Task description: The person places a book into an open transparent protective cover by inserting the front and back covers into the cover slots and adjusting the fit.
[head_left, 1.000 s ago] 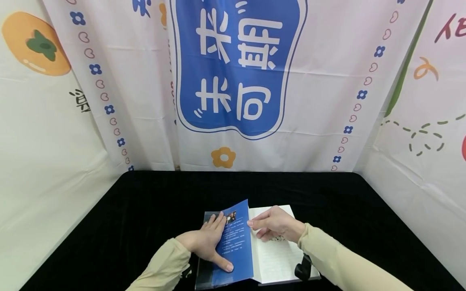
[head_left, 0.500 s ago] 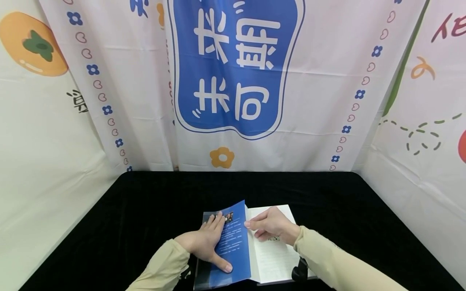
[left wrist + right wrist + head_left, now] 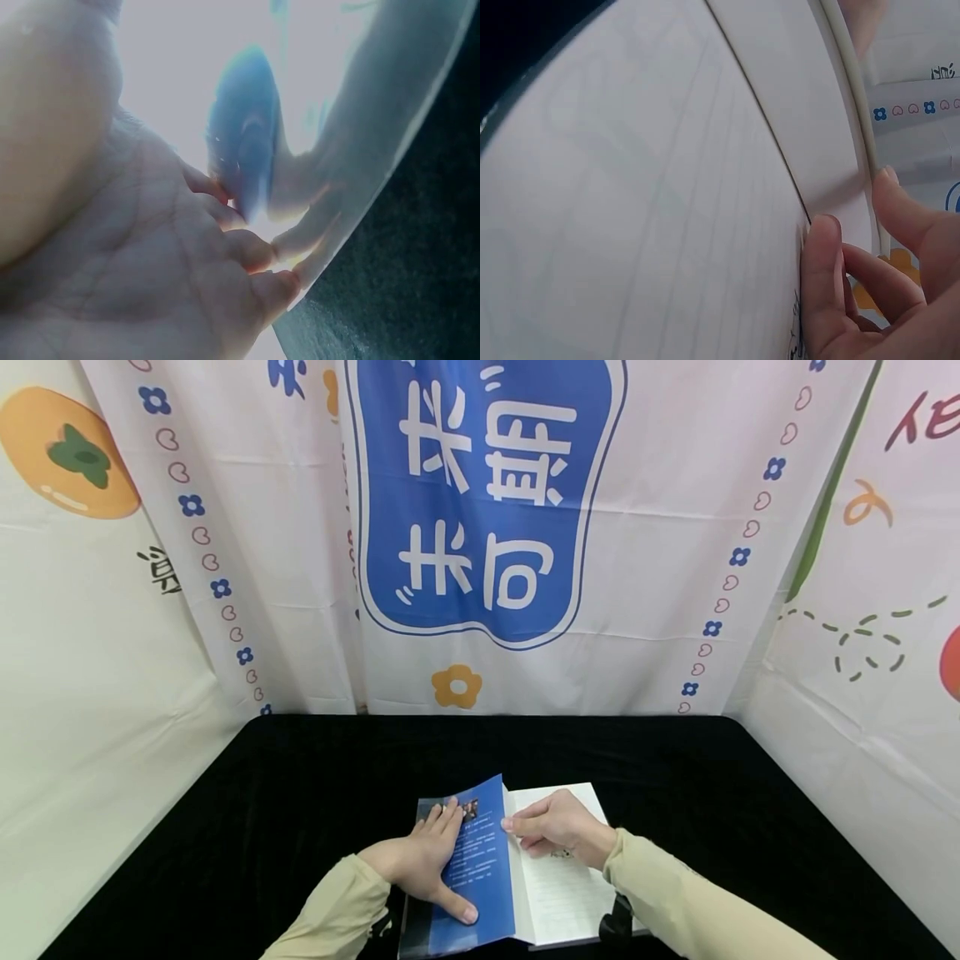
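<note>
Fingers on the left hand (image 3: 429, 862) lie straight and spread, its thumb set apart, all resting flat on the blue flap (image 3: 483, 889) of one book (image 3: 532, 906). From my end of the feed I count two bare hands. On the right hand (image 3: 558, 828), thumb and curled fingers pinch the flap's free edge; the right wrist view shows me the thumb on one side and the forefinger on the other.

I see the book near the front of one black table (image 3: 337, 777), between two pale sleeves, the left sleeve (image 3: 330, 906) and the right sleeve (image 3: 690, 889). Its flap tilts up from the left, and to the right I see one white page (image 3: 570, 906) with faint lines of print and one small drawing (image 3: 562, 853) partly behind the right hand. One small photo (image 3: 470, 810) sits near the flap's top, above several rows of white text. In the left wrist view, glare hides much of the cover from me.

Behind the table I count one blue sign (image 3: 472, 502) with four large white characters, and one whole orange flower (image 3: 456, 686) below it.
</note>
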The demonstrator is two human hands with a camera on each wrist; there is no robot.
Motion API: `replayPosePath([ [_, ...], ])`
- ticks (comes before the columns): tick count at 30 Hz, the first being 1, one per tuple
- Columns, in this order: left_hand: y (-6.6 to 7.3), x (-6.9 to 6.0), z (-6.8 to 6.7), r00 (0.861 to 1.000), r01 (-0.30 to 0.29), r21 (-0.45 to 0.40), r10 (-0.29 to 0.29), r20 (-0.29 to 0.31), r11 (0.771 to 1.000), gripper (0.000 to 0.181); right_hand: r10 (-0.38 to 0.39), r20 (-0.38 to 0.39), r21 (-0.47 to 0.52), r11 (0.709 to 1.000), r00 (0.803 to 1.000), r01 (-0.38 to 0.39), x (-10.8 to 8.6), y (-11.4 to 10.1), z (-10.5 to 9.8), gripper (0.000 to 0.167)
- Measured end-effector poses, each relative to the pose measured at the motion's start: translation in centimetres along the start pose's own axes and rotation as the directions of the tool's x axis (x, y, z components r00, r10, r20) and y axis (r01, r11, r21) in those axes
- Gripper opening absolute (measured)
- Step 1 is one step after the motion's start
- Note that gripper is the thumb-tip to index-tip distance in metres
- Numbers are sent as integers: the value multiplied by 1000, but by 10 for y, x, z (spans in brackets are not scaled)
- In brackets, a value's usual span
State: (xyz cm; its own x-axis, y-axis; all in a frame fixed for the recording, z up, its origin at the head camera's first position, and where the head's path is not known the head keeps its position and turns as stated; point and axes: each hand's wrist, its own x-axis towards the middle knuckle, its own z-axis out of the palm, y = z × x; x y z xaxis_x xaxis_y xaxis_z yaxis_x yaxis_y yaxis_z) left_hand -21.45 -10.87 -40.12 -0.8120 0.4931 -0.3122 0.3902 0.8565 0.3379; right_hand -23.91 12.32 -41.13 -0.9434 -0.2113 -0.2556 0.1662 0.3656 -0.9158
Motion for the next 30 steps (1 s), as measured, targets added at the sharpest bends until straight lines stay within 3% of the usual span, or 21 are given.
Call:
replayPosePath([
  [6, 0, -1, 0, 1000, -13, -9, 13, -2, 1000, 135, -6, -10, 27, 1000, 1000, 6, 0, 2, 1, 32],
  [25, -2, -2, 1, 1000, -21, -20, 21, -3, 1000, 135, -30, -71, -26, 999, 997, 29, -2, 1, 10, 26],
  [30, -3, 0, 1, 999, -51, -57, 51, -4, 997, 134, -49, -9, -7, 999, 999, 49, -3, 4, 5, 34],
])
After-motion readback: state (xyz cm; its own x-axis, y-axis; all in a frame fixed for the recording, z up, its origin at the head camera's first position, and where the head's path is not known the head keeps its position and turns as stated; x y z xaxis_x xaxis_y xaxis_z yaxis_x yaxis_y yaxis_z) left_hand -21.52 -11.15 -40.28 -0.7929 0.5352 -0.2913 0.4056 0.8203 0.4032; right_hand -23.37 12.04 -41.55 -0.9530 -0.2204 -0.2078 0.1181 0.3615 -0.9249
